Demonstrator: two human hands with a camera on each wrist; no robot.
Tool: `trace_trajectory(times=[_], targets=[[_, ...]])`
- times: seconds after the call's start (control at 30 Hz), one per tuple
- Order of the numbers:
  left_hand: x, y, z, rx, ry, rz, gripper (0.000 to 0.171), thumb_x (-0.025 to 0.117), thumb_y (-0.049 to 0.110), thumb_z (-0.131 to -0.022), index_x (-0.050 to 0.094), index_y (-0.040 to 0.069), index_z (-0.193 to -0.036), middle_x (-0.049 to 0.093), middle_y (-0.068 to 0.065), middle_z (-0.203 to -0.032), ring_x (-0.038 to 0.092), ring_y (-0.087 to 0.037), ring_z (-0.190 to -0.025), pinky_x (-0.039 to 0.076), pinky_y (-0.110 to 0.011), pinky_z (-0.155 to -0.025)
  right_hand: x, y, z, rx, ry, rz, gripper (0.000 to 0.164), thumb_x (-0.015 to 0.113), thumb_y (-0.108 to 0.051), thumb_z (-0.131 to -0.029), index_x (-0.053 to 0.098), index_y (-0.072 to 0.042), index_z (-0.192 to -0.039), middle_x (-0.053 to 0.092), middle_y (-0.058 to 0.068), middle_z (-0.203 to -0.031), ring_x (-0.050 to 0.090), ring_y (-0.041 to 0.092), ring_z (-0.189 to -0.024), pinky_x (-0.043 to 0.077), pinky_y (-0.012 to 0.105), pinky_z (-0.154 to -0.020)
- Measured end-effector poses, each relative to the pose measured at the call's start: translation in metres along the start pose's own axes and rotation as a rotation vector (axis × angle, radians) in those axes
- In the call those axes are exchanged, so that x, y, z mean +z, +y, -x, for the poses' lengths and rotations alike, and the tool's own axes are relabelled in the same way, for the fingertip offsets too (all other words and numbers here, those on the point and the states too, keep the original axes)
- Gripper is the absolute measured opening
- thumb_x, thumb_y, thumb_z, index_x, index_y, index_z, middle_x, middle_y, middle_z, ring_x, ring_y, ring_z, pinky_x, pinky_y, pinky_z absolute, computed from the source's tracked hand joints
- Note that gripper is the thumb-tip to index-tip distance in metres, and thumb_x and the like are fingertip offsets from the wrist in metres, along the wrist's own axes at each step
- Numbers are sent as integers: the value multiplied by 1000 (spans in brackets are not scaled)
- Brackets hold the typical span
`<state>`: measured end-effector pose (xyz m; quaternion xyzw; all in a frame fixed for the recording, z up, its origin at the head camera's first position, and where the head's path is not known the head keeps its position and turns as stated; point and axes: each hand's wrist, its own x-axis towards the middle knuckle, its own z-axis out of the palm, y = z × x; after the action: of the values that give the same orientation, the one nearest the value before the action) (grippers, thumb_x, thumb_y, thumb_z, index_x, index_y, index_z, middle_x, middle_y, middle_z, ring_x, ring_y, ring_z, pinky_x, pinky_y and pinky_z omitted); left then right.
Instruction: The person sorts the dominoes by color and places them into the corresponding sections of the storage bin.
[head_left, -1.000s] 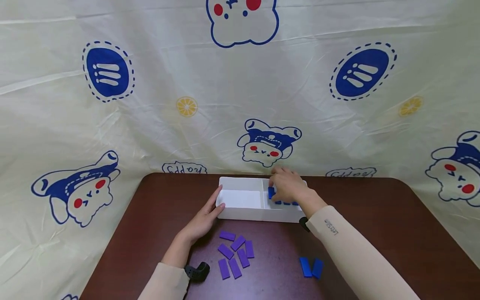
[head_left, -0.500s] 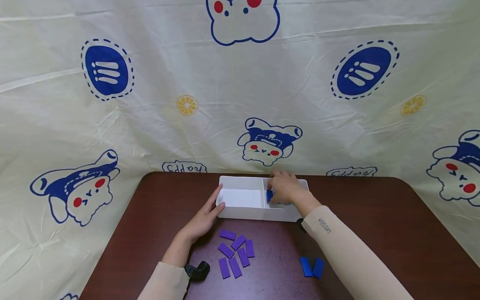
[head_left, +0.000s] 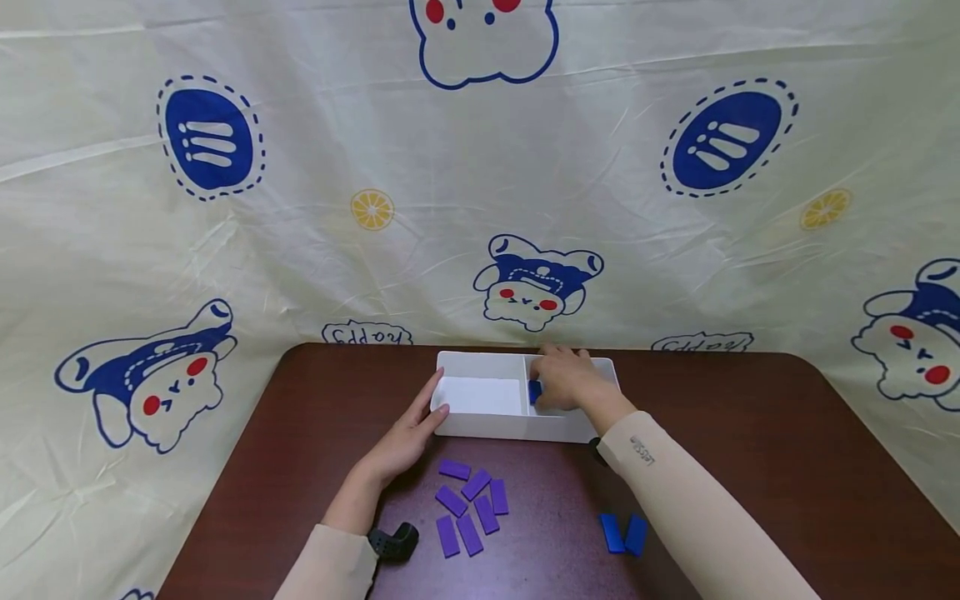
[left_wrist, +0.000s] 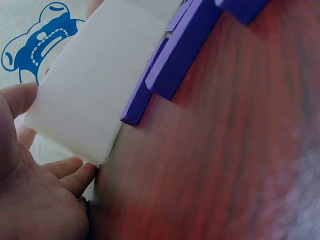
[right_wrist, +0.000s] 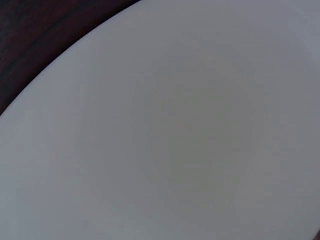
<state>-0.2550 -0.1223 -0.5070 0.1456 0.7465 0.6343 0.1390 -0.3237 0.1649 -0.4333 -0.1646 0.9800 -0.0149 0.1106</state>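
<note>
A white two-compartment box [head_left: 480,427] stands near the table's far edge. My left hand [head_left: 401,442] rests on its left end, thumb at the front corner and fingers along the end wall. In the left wrist view these fingers [left_wrist: 75,175] are fairly straight against the box's end. Inside the right compartment, my right hand [head_left: 572,382] pinches a small blue block [head_left: 535,392] beside the divider; its fingertips are partly hidden. The rest of that compartment is covered by the hand. Only a blurred white box wall [right_wrist: 190,130] fills most of the right wrist view.
Several purple blocks [head_left: 452,502] lie scattered on the brown table [head_left: 555,483] before the box. Two blue blocks [head_left: 635,535] lie beside the right forearm. Behind the table hangs a printed cloth [head_left: 450,167]. The box's left compartment [head_left: 483,396] shows a bare white floor.
My right hand has shifted slightly left and lower in the right compartment with the blue block, now closer to the divider. It now covers the blue blocks seen there earlier. My left hand stays put.
</note>
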Motion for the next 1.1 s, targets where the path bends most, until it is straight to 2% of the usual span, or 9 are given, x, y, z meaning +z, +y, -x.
trace_trajectory(times=[0.47, 0.73, 0.87, 1.1], targets=[[0, 3, 2, -4, -4, -7, 67, 48, 33, -111, 12, 37, -167, 6, -2, -175, 4, -25, -162, 10, -56, -129, -1, -3, 2, 25, 3, -7, 39, 87, -29, -82, 76, -18, -118, 58, 11, -135, 50, 35, -126, 35, 64, -110], [4, -2, 11, -18, -9, 0, 67, 48, 33, -111, 12, 36, -167, 5, -1, -176, 2, -27, -162, 10, -57, -129, 6, -5, 12, 14, -17, -15, 40, 87, -31, -82, 76, -19, -119, 57, 11, -139, 47, 37, -130, 34, 64, -111], [5, -1, 10, -10, -4, 5, 66, 48, 32, -111, 13, 37, -167, 7, -3, -175, 5, -26, -161, 11, -56, -129, 1, 0, 19, 2, 25, -31, 42, 86, -29, -84, 75, -18, -123, 56, 13, -144, 46, 39, -135, 32, 68, -113], [1, 0, 1, -4, 0, 0, 67, 48, 32, -111, 12, 38, -167, 6, -2, -175, 6, -25, -161, 12, -55, -129, -21, 15, 40, -4, 127, -56, 46, 84, -29, -86, 73, -15, -129, 55, 16, -148, 45, 41, -139, 33, 70, -114]])
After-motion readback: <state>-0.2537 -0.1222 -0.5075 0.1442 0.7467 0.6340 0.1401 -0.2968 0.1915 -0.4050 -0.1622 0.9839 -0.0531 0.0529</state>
